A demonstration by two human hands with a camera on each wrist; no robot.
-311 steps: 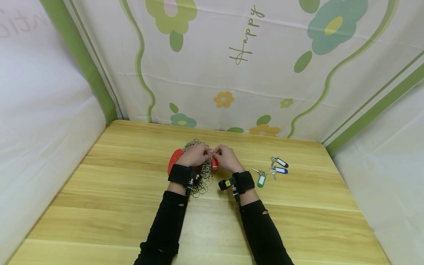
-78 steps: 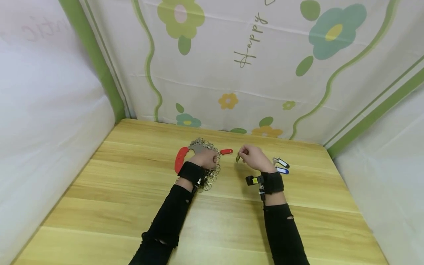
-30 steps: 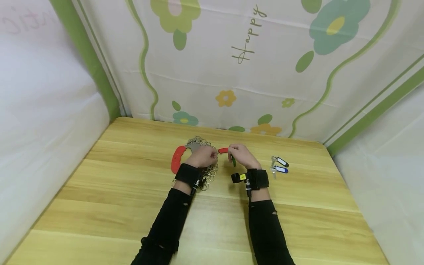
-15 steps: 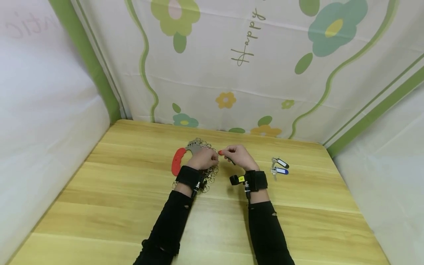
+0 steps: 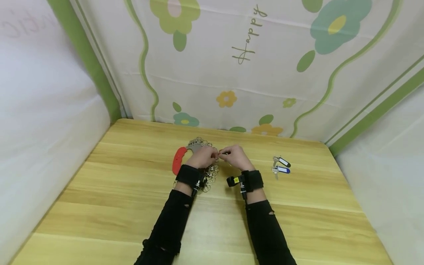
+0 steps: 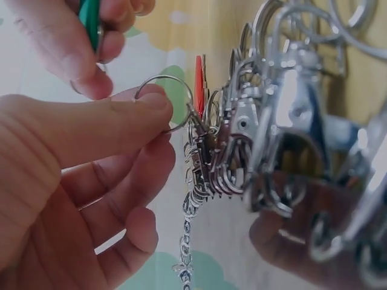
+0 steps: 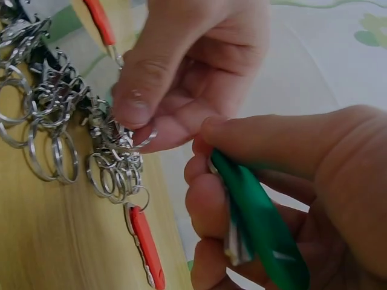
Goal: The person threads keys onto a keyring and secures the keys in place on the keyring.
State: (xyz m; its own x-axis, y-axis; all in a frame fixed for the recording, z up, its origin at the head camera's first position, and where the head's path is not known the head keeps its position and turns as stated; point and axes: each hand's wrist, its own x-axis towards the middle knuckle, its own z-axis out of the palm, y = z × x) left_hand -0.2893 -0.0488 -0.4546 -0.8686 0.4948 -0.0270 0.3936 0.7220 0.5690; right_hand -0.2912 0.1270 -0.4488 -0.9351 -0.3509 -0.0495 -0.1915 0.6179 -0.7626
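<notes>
My left hand (image 5: 202,156) pinches a split ring (image 6: 162,77) between thumb and index finger, over a cluster of metal swivel clasps (image 6: 296,103) and rings. These clasps hang along a grey metal plate (image 5: 194,147) with a red handle (image 5: 178,160). A red key tag (image 7: 148,248) with its key hangs from one ring in the right wrist view. My right hand (image 5: 236,156) grips a green key tag (image 7: 257,217), its key (image 7: 236,241) lying alongside under the fingers. The fingertips of both hands are close together at the pinched ring.
A black key tag (image 5: 285,162) and a blue key tag (image 5: 283,170), each with a key, lie on the wooden table (image 5: 314,198) to the right. A printed curtain (image 5: 198,73) rises behind the table's far edge, and white cloth (image 5: 49,92) walls the left side.
The green-tagged key, lying at the right 10.4 s ago, is now in my right hand, brought leftward to the left hand. The red tag, between both hands then, now hangs on a ring.
</notes>
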